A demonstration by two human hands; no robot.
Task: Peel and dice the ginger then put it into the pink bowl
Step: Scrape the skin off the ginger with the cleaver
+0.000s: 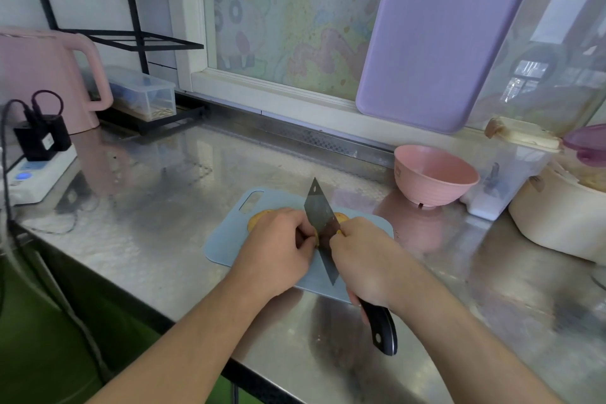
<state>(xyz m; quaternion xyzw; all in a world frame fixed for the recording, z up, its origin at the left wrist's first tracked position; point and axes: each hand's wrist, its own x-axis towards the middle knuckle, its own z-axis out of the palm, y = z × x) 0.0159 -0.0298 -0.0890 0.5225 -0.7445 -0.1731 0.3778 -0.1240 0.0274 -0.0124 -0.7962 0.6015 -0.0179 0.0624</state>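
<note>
A yellow-brown piece of ginger [259,217] lies on the small blue cutting board [226,239] in the middle of the steel counter. My left hand [278,246] presses down on it and hides most of it. My right hand [364,259] grips the black handle of a cleaver [319,210], whose blade stands on edge across the ginger between my two hands. A little ginger [339,217] shows to the right of the blade. The pink bowl [433,175] sits empty behind the board to the right.
A pink kettle [49,75] and a power strip [39,174] stand at the left. A clear lidded box [144,92] sits under a black rack. A purple board [442,36] leans on the window. Containers [511,174] crowd the right edge.
</note>
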